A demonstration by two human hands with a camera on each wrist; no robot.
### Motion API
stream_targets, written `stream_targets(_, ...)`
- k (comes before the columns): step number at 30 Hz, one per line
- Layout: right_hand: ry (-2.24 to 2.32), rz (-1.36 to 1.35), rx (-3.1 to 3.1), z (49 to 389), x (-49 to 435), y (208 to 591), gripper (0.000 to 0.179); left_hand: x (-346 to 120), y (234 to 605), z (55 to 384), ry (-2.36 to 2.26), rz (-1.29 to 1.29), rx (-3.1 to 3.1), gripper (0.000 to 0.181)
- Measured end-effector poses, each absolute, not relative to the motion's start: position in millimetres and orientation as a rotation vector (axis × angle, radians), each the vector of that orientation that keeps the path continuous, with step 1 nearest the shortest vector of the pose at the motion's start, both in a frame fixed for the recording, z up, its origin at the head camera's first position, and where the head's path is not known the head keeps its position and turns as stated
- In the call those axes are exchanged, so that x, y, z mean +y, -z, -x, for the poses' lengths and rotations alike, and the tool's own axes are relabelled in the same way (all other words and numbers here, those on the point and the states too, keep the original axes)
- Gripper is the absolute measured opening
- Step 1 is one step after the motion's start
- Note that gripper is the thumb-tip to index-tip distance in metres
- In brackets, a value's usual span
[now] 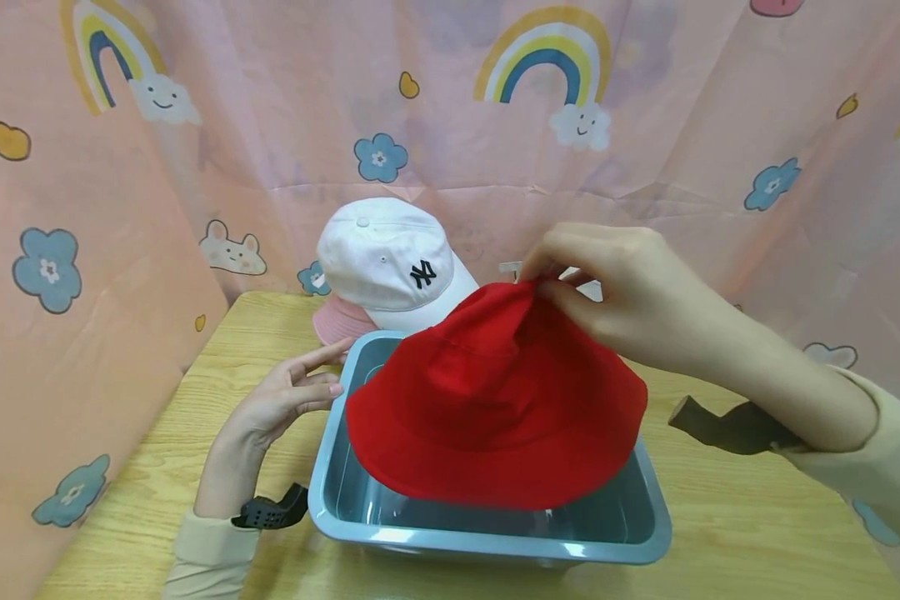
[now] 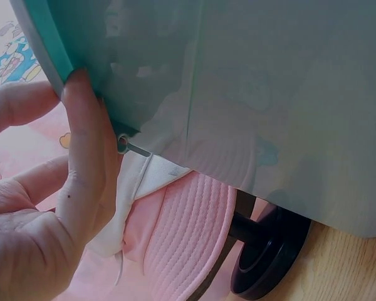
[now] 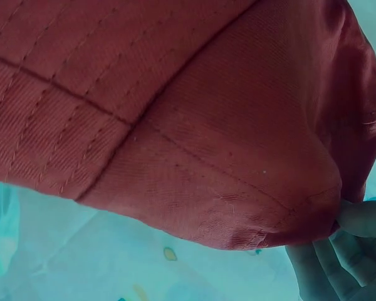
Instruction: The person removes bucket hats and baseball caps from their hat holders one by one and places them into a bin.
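Cloth of a red bucket hat [image 1: 487,433] droops over the grey-blue bin [image 1: 495,544], its brim spread across much of the bin's mouth. From where I stand, the right hand [image 1: 630,292] has the crown pinched between thumb and fingers. The left hand [image 1: 285,396] grasps nothing that I can see: its fingers, fairly straight, touch the bin's left rim.

The whole hat hangs from that one pinched fold, so a slip of the fingertips could let it fall askew, partly over the rim. The brim is wide and floppy; a sideways pull might snag it on the bin's edge. The left hand's contact looks light, and a shove could slide the bin back into the white cap [image 1: 382,250] and the pink hat [image 1: 342,321] just behind it. Whether bin and cap already touch, I can't tell.

The left wrist view shows what the head view hides: a round black base [image 2: 272,263] beside the pink hat, and rows of stitching along the pink brim. The right wrist view gives the red hat's stitched brim and crown seams up close, which look plain from above. Only the head view shows the dark letters on the cap's front.
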State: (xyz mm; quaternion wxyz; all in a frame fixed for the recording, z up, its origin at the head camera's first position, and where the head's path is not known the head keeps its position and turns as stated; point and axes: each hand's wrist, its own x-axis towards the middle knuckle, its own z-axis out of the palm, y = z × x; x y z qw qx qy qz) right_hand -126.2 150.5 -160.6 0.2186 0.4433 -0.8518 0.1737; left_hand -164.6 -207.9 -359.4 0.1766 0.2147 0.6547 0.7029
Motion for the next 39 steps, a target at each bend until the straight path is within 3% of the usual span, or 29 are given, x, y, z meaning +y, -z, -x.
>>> stream_targets(39,-0.412,-1.25,-2.538,146.0,138.5,230.0,0.021,-208.0,362.3,165.8,-2.008,-0.616,1.854,0.064)
